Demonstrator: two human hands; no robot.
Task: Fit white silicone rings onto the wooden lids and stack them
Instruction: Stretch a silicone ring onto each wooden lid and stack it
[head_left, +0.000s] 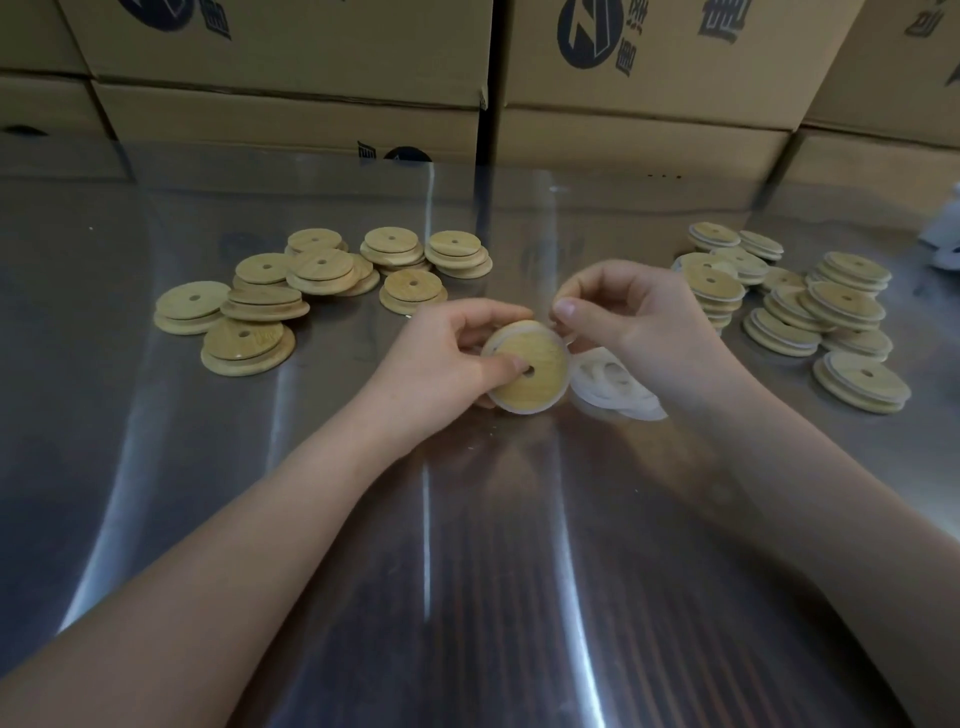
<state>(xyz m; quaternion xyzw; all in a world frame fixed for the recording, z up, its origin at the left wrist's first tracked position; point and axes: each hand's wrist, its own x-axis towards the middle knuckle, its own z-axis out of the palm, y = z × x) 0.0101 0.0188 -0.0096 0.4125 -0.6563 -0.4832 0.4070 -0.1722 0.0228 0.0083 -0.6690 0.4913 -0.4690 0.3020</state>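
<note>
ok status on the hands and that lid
Left hand grips lid. Right hand pinches ring at lid's rim. Spare rings just beside.

Workplace, seen from above: I am looking down on a glossy table (467, 571) that is reflecting light in long pale streaks. Stacked cardboard boxes (291, 47), bearing dark printed logos (589, 34), are lining its far edge before me.

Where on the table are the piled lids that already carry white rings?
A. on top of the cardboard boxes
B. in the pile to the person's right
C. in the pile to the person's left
B: the ringed lids on the right show white bands round their edges, the bare lids on the left are plain wood, and no lids sit on the cardboard boxes.
</note>
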